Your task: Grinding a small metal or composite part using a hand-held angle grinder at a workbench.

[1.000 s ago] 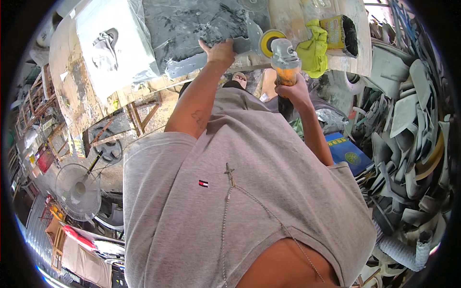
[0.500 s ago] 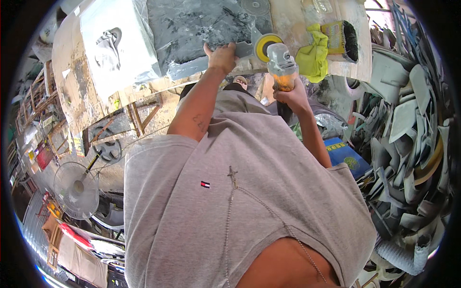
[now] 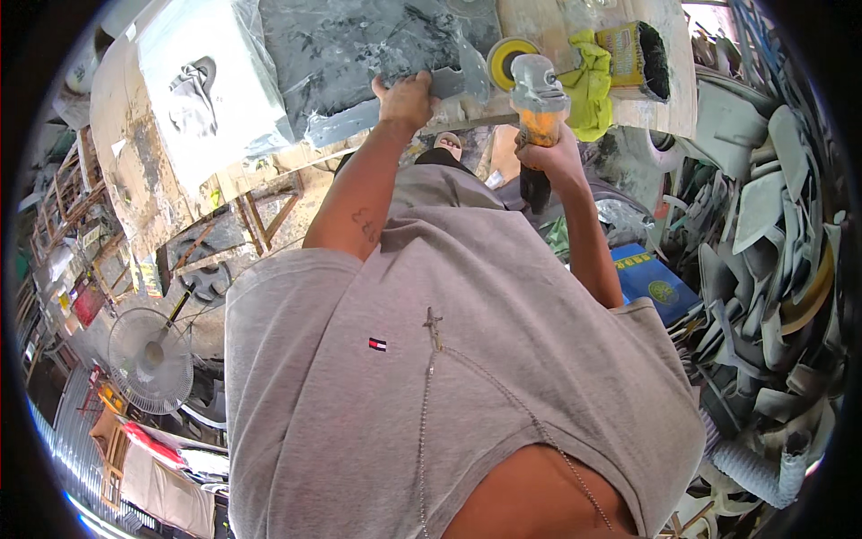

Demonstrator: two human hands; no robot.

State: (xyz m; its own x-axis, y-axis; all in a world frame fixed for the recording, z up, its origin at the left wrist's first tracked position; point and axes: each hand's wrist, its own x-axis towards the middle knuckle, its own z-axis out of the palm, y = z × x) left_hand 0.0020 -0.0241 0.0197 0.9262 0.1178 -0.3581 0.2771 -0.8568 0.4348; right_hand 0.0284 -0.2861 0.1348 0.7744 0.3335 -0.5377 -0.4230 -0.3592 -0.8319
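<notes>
My left hand [image 3: 409,101] grips a thin grey bent panel piece [image 3: 346,124] along the bench's near edge, thumb spread to the left; its fingertips are partly hidden. My right hand [image 3: 549,160] is wrapped around the dark grip of an angle grinder [image 3: 542,124] with an orange body and a dusty grey head. The yellow round pad [image 3: 500,65] on the grinder is just right of the panel piece's right end, with a small gap visible between them. Beneath the piece lies a dark grey, dust-streaked sheet [image 3: 359,45].
A yellow-green cloth [image 3: 593,90] and a yellow tin [image 3: 621,54] lie on the bench to the right. Clear plastic sheeting [image 3: 166,54] covers the left side. Many grey plastic parts [image 3: 759,216] pile up at right, near a blue sack [image 3: 651,283]. A fan [image 3: 153,359] stands lower left.
The grinder's pad has moved up and slightly right, away from the panel piece's right end. My left hand has moved slightly up and left, still on the piece.
</notes>
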